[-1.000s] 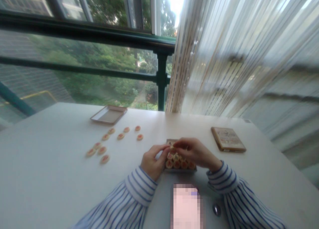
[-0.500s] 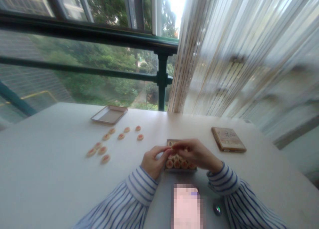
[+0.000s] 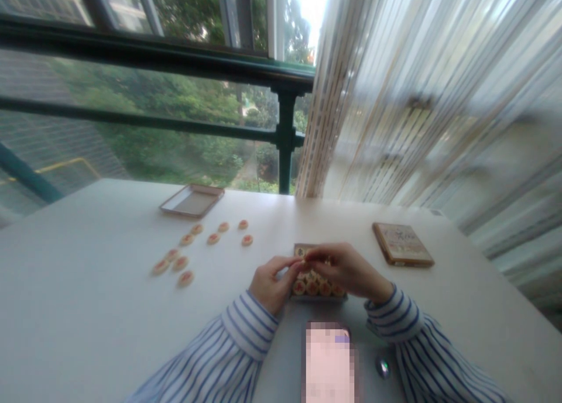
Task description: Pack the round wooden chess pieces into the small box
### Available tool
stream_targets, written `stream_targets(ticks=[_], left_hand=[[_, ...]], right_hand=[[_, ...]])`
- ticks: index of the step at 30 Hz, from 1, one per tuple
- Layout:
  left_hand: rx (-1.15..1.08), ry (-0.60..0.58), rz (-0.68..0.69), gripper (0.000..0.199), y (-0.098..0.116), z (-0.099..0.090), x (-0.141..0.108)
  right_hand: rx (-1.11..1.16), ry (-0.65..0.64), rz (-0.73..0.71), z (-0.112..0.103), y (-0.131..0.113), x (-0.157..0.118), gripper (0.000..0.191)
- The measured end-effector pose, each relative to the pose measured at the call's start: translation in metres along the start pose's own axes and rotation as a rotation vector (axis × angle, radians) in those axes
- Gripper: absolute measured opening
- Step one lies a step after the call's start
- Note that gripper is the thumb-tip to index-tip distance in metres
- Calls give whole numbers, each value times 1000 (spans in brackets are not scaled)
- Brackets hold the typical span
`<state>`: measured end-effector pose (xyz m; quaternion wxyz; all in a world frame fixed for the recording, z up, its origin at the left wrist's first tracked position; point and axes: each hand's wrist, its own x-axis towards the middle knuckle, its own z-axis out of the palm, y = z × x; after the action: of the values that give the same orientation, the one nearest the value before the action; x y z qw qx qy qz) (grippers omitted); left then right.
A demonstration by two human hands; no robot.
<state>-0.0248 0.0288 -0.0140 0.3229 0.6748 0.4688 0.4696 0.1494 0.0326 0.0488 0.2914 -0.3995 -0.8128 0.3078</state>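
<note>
Two hands: left hand [image 3: 268, 285] and right hand [image 3: 346, 269] meet over the box of round pieces [image 3: 317, 286], fingertips pinching pieces there.
Box: on worktop [image 3: 88, 309], between both wrists.
Loose pieces [image 3: 187, 239]: left of box.

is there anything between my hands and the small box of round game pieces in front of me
Nothing visible. Both the left hand and right hand are already at the small shallow box of round tan, red-marked pieces, fingertips meeting over its far end.
</note>
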Motion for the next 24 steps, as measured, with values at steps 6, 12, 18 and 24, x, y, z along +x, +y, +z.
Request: stream_targets(ticks=[6,12,18,24], left_hand=[[24,-5,-29,23,2,-1,1],[16,-10,-61,25,3,-1,0],[-9,-13,-70,25,3,-2,0],[-33,-3,-80,25,4,-2,0]], right_hand=[[19,26,-1,1,0,1,18],[23,38,0,1,0,1,16],[6,39,-5,1,2,1,16],[20,24,-9,1,-1,1,18]])
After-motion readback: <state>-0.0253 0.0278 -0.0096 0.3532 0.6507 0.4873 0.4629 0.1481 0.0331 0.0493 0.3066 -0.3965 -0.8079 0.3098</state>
